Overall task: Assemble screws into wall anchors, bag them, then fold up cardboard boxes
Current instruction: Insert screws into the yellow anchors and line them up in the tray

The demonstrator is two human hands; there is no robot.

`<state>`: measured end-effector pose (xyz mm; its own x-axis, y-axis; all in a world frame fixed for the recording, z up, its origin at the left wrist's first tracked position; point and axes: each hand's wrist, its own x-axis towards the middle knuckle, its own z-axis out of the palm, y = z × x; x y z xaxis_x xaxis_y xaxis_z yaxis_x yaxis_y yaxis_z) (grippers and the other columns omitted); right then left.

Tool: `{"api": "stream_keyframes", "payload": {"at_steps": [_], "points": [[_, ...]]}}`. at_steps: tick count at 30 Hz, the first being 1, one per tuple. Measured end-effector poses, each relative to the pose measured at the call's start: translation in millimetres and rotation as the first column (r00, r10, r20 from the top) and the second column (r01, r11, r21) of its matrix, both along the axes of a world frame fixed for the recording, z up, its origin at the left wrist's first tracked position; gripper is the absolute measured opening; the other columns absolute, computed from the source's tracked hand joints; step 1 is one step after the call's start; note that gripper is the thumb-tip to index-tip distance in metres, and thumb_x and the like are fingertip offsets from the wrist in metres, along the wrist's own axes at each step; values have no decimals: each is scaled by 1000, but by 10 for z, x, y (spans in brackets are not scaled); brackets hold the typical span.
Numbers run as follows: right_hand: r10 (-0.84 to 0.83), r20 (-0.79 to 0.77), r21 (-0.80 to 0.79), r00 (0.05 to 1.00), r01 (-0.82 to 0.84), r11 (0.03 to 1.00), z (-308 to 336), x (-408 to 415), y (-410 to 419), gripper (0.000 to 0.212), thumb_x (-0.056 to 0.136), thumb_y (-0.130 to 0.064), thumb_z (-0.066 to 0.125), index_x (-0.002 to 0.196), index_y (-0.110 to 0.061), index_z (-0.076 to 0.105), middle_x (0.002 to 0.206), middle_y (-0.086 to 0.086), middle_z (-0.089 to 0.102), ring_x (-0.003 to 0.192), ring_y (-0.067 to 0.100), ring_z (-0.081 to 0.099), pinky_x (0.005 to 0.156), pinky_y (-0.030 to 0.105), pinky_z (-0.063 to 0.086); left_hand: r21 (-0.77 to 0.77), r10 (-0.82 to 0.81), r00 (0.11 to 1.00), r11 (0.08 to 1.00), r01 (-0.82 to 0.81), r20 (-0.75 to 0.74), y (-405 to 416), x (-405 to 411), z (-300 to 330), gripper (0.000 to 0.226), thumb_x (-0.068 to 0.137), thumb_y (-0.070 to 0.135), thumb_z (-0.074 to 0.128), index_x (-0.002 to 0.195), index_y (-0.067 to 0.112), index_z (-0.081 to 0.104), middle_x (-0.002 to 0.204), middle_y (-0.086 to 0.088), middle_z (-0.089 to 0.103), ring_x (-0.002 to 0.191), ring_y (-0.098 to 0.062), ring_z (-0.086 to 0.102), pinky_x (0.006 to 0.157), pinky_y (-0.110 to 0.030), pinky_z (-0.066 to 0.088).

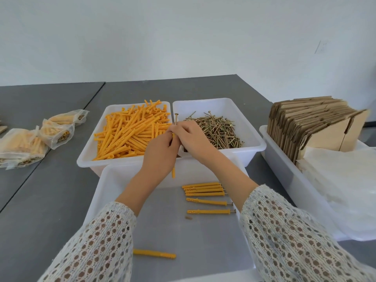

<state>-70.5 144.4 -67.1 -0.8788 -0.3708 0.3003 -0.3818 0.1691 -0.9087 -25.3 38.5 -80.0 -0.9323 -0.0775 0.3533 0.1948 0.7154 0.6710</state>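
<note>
Closest to the person, one loose yellow anchor [154,254] lies flat on the floor of a white tray [105,186], between two sleeves of holey white knit. A bit farther in the same tray lie six finished anchors [205,192] with screw heads poking out on the right (four sit tight together, two lie a little apart). A tiny brown bit [188,217] rests just below them.

Above the tray the two hands meet. The left hand [159,157] has its fingers curled round an upright yellow anchor [173,173], whose lower end sticks out under the hand. The right hand [190,137] pinches a screw [175,118] that stands up above the fingers, its head on top.

Behind the hands sit two white bins, side by side and touching. The left bin [89,153] is full of yellow anchors. The right bin [254,139] holds a pile of brass-colored screws.

On the gray table [50,190] far to the left lie clear bags [40,137] stuffed with anchors. To the right, another white tray [284,165] holds flat cardboard boxes [309,125] standing on edge, and a stack of clear plastic bags [345,180].
</note>
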Motion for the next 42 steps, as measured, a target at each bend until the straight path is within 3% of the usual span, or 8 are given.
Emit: {"api": "stream_keyframes", "payload": {"at_steps": [4,9,15,20,25,32,38,42], "points": [[-8,-67,27,998,10,1000,-16,11,-21,37,100,-30,47,84,0,63,67,25,46,55,17,37,53,28,31,60,7,1000,998,-7,-9,-4,14,14,48,107,24,37,59,19,35,48,5,32,43,-11,29,48,-26,17],[-100,-121,-105,988,87,991,4,16,8,24,104,-32,44,111,-16,61,57,15,43,47,14,35,46,23,31,66,3,1000,998,-3,7,-4,11,23,53,104,36,43,56,17,29,48,5,27,45,-12,22,50,-28,15],[-75,-129,-27,989,72,997,41,32,-2,16,93,-8,55,83,-1,65,67,27,56,52,15,40,53,24,34,79,2,1000,997,-2,-10,-16,4,14,52,105,26,43,55,19,31,46,6,28,42,-12,30,45,-25,19],[-66,-95,-11,993,66,998,17,-2,6,9,85,0,54,82,3,61,68,34,57,54,23,43,51,24,37,107,6,1000,994,-7,4,-29,7,6,44,97,18,56,56,22,43,44,8,44,46,-8,41,46,-20,26],[-88,-65,-40,994,86,996,7,-41,31,10,84,3,51,79,7,58,59,16,55,52,15,46,48,24,38,160,-50,997,986,40,60,-81,25,81,28,91,24,68,66,16,59,55,8,52,48,1,45,48,-10,32],[-144,117,-263,983,170,950,84,-123,97,38,101,-25,40,78,-1,58,51,11,39,40,12,31,41,19,28,304,-178,984,939,161,27,-195,90,207,19,92,29,69,87,12,75,71,4,67,60,0,61,52,-14,45],[-241,508,-358,827,457,814,17,-318,300,34,101,-19,36,77,-8,57,53,2,42,38,13,29,47,27,27,21,-478,794,861,508,375,23,262,149,19,89,37,71,79,21,74,71,2,70,63,-5,64,58,-18,51],[-198,614,-328,764,475,817,-13,-364,329,25,94,-8,38,78,-10,57,55,1,44,39,11,31,46,23,29,-352,-497,720,642,681,484,384,448,-86,28,88,40,70,75,16,63,68,4,59,63,-9,50,61,-29,42]]}}
